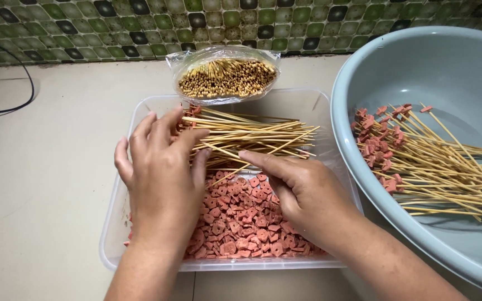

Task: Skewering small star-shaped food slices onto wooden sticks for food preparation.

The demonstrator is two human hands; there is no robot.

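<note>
Hands over skewer tray, sausage pieces below

Left hand lies palm-down at the left end of a loose pile of bamboo skewers, fingers spread and curled lightly over the sticks; whether it actually pinches one I cannot tell. Right hand reaches in from the right, index finger stretched toward the sticks, the rest half-folded; no firm hold shows, and the thumb is hidden.

Skewers lie across the far half of a clear plastic tray. Near half is filled with small pink sausage pieces, cut into little shapes, heaped loosely.

Risks, as I judge them:
- Pointed tips lie near the right fingers; a quick grab could prick a finger.
- The pile is crossed and tangled, so lifting one stick may drag others off the tray's far edge.
- Pieces are small and heaped near the front wall; a sweep of either wrist could push some over onto the counter.

Packages: one clear plastic bag of spare skewers, stick ends facing the camera, resting on the tray's far rim. No label visible on it.

Right: large grey-blue basin holding finished skewers, each with pink pieces at its left end. Far wall is green and black tile; a black cable lies far left.
</note>
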